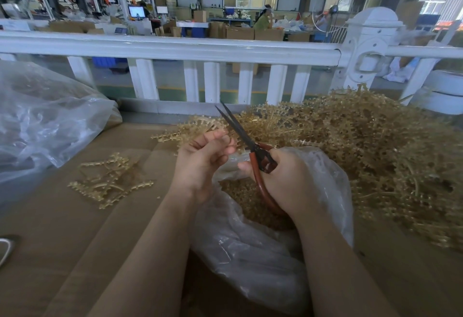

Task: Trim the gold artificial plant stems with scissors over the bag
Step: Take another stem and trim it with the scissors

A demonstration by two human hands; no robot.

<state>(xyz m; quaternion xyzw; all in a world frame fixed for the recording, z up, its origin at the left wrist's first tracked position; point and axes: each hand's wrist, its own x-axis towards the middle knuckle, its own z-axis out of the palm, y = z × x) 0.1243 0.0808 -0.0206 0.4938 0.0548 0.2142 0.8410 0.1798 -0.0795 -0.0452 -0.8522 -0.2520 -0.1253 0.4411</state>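
Gripping the scissors (246, 141) by their red handles, my right hand (288, 179) is pointing the slightly parted blades up and away. My left hand (203, 159) is pinching a gold stem (215, 128) just beside the blades, above the open clear bag (250, 254). Untrimmed stems (375, 146) are piling up at right; cut pieces (110, 179) are lying on cardboard (62, 229) at left. I am seeing a white railing (175, 48) bounding the far edge.

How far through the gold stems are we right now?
Done: a small batch of gold plastic stems lies on the cardboard at left, and clippings fill the clear plastic bag. In hand: left hand pinches a stem; right hand holds the red-handled scissors, blades slightly apart. Left: the large tangled gold pile, so most remains.
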